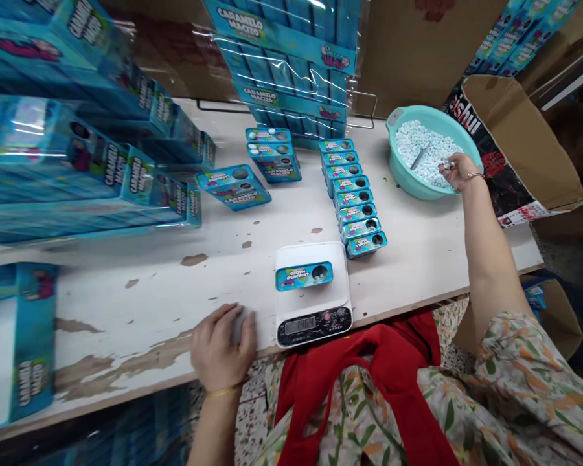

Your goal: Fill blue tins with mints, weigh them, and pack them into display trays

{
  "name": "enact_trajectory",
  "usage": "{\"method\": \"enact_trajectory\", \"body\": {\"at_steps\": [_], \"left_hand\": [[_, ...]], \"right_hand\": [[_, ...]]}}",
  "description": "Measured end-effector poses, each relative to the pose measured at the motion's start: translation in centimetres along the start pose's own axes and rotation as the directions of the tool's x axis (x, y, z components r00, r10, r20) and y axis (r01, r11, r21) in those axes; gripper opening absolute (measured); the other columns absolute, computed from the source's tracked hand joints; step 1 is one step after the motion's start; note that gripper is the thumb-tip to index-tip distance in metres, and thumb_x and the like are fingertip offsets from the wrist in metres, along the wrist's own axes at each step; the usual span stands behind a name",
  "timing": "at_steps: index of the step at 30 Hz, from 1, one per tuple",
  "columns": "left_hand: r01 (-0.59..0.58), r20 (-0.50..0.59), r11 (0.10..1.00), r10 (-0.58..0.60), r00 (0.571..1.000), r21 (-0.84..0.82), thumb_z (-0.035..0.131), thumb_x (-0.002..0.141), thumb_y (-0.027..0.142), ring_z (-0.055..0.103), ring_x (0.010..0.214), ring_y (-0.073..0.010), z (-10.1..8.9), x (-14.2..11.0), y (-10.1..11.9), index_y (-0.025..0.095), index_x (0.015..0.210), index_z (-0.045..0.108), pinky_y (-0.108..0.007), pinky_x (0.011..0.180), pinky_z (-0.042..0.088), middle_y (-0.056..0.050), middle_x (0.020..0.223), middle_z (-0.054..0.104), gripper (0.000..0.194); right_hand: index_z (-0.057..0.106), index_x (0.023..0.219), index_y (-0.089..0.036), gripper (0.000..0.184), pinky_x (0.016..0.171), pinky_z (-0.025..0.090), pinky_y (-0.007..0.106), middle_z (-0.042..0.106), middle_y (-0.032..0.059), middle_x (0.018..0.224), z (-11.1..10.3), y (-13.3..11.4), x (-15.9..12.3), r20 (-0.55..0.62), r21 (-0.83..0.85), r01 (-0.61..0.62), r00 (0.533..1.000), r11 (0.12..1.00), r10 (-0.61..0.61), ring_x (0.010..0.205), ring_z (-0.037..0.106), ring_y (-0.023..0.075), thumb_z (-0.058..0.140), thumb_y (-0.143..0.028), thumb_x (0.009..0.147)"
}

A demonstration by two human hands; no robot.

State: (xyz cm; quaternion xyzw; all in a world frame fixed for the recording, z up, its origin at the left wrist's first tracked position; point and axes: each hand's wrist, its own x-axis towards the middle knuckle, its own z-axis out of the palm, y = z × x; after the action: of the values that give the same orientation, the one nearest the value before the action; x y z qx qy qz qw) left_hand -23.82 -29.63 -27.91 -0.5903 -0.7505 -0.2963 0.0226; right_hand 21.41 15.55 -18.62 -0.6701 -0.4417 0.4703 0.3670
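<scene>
A blue candy tin (301, 277) with a round opening lies on the white kitchen scale (313, 318), whose display is lit. Left of the scale, my left hand (223, 346) rests on the table's front edge, thumb and fingers apart; a greyish patch shows between them, which I cannot make out. Over at the right, my right hand (459, 170) is inside the rim of a turquoise bowl (412, 184), its fingertips pinched on some small pale candies (430, 139). A metal scoop or spoon (419, 157) sticks out of the candies.
Several open tins (352, 194) stand in a row behind the scale. More tins (272, 158) stand further left, one (233, 186) tilted. Wrapped display packs (291, 71) and stacked packs (102, 149) line the back and left. An open cardboard box (515, 149) is beside the bowl.
</scene>
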Motion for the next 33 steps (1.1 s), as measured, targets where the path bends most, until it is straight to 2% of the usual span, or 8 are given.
{"method": "enact_trajectory", "body": {"at_steps": [4,9,13,17,19,22,26,33], "left_hand": [[-0.022,-0.005,1.0,0.022,1.0,-0.009,0.066,0.091,0.029,0.069,0.11,-0.037,0.2,-0.1,-0.4,0.024,0.11,0.066,-0.057,0.094,0.056,-0.016,0.115,0.072,0.019],[0.016,0.005,1.0,-0.016,1.0,0.003,0.064,0.092,0.032,0.068,0.109,-0.0341,0.5,-0.2,-0.4,0.021,0.106,0.067,-0.052,0.096,0.055,-0.017,0.113,0.072,0.018],[0.093,0.01,0.996,-0.093,0.996,-0.003,0.059,0.093,0.036,0.066,0.109,-0.0295,0.8,-0.4,0.0,0.019,0.104,0.067,-0.048,0.098,0.053,-0.016,0.112,0.071,0.022],[0.091,0.008,0.996,-0.091,0.996,-0.009,0.056,0.096,0.037,0.064,0.109,-0.0268,1.2,-0.3,-0.3,0.019,0.105,0.066,-0.046,0.099,0.051,-0.014,0.112,0.07,0.023],[0.077,-0.006,0.997,-0.077,0.997,-0.019,0.055,0.097,0.037,0.063,0.11,-0.0268,1.3,-0.4,-0.3,0.018,0.105,0.066,-0.045,0.099,0.05,-0.015,0.113,0.069,0.023],[0.081,0.003,0.995,-0.081,0.997,-0.052,0.054,0.098,0.037,0.062,0.111,-0.0274,1.2,-0.5,-0.3,0.019,0.106,0.066,-0.046,0.1,0.048,-0.015,0.114,0.068,0.023],[0.08,0.002,0.993,-0.081,0.997,-0.085,0.055,0.097,0.037,0.061,0.112,-0.028,1.3,-0.5,-0.3,0.019,0.105,0.066,-0.047,0.101,0.047,-0.015,0.114,0.068,0.022],[0.109,0.018,0.988,-0.107,0.994,-0.11,0.053,0.098,0.038,0.059,0.113,-0.0293,1.4,-0.4,-0.2,0.02,0.104,0.065,-0.05,0.103,0.045,-0.016,0.115,0.067,0.023]], "right_hand": [[0.051,0.067,-0.016,0.025,0.047,0.042,0.011,0.055,-0.0008,0.06,-0.2,-0.5,-1.1,0.0,0.262,-0.176,0.983,0.949,0.183,0.058,0.055,0.0055,0.061,-0.008,0.089],[0.047,0.064,-0.017,0.035,0.051,0.039,0.012,0.046,-0.0053,0.054,1.7,-2.0,-3.4,-0.131,0.11,-0.071,0.988,0.991,0.085,0.052,0.048,0.0026,0.051,0.004,0.092],[0.054,0.069,-0.019,0.029,0.049,0.034,0.021,0.051,-0.0051,0.052,5.4,-4.2,-9.8,0.148,-0.079,0.136,0.981,0.987,-0.124,0.049,0.046,0.0048,0.064,-0.002,0.089],[0.068,0.083,-0.018,0.01,0.05,0.039,0.028,0.061,-0.0012,0.06,9.8,-5.5,-20.3,0.642,-0.078,0.493,0.69,0.867,-0.334,0.05,0.05,0.0099,0.077,-0.023,0.084],[0.07,0.086,-0.019,0.007,0.056,0.043,0.028,0.062,-0.0017,0.065,11.9,-5.3,-24.7,0.769,-0.098,0.643,0.533,0.76,-0.352,0.056,0.052,0.0109,0.075,-0.024,0.086],[0.071,0.087,-0.02,0.009,0.075,0.05,0.032,0.064,0.0012,0.076,14.8,-4.2,-28.0,0.838,-0.14,0.828,0.391,0.543,-0.381,0.077,0.061,0.0161,0.073,-0.029,0.089],[0.071,0.09,-0.019,0.013,0.087,0.049,0.035,0.063,0.0051,0.087,16.5,-2.9,-28.3,0.857,-0.204,0.9,0.354,0.385,-0.374,0.09,0.061,0.0202,0.071,-0.031,0.091],[0.071,0.091,-0.02,0.008,0.086,0.05,0.037,0.063,0.0057,0.088,16.8,-2.7,-28.7,0.843,-0.228,0.905,0.368,0.359,-0.393,0.089,0.06,0.0213,0.075,-0.025,0.086]]}}
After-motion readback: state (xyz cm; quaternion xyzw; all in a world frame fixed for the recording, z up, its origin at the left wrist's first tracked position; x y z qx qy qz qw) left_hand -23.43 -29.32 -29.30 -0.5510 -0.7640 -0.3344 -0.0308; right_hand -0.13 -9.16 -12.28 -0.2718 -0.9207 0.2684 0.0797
